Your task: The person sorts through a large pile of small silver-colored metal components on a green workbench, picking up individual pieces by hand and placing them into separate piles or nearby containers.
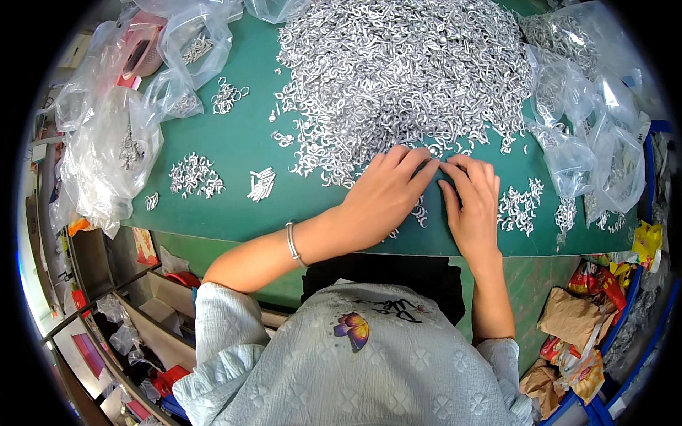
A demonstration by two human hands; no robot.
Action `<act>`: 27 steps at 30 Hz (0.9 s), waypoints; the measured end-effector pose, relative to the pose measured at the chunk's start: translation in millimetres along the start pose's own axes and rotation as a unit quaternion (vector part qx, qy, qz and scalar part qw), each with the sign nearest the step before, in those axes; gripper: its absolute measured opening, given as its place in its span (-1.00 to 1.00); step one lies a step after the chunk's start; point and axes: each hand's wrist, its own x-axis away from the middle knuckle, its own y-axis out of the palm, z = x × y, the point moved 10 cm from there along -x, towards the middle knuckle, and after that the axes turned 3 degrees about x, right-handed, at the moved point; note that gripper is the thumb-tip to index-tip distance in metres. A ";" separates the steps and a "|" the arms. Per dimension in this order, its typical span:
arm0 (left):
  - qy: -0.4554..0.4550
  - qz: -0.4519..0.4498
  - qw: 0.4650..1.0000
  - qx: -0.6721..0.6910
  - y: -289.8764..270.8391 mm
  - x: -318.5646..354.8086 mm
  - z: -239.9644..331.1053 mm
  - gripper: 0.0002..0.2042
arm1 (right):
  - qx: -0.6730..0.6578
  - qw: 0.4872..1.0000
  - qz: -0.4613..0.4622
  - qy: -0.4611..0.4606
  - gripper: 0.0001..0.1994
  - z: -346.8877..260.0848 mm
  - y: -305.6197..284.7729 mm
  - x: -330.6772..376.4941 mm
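A large heap of small silver metal pieces, many curved like hooks, covers the middle of the green table. At its near edge my left hand has its fingers bent together over the pieces; its thumb and whatever it may grip are hidden. Close beside it, my right hand is curled loosely, with thumb and forefinger apart and the forefinger tip nearly touching the left one. A small round metal piece lies by the fingertips. Several loose curved pieces show between and beneath my hands.
Left of the heap lie a pile of curved pieces, straight pins and ring-like pieces. Another curved pile sits right of my hands. Clear plastic bags crowd both table sides. Wrappers and a brown paper bag fill the lower right.
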 end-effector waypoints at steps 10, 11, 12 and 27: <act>0.051 -0.042 0.998 -0.003 8.2 3.3 11.6 -0.45 | 0.026 0.995 0.028 0.096 -0.77 41.6 -36.6 13.1; 0.053 -0.057 0.997 -0.008 13.2 2.9 12.4 -0.45 | 0.041 0.994 0.011 0.098 -0.73 39.9 -31.5 12.0; 0.056 -0.072 0.996 -0.013 17.1 2.9 13.3 -0.45 | 0.056 0.993 -0.007 0.101 -0.69 38.9 -25.7 11.8; 0.097 -0.145 0.984 0.042 16.0 24.6 26.8 -0.55 | 0.021 0.999 0.026 0.022 -0.85 49.5 -13.7 -17.9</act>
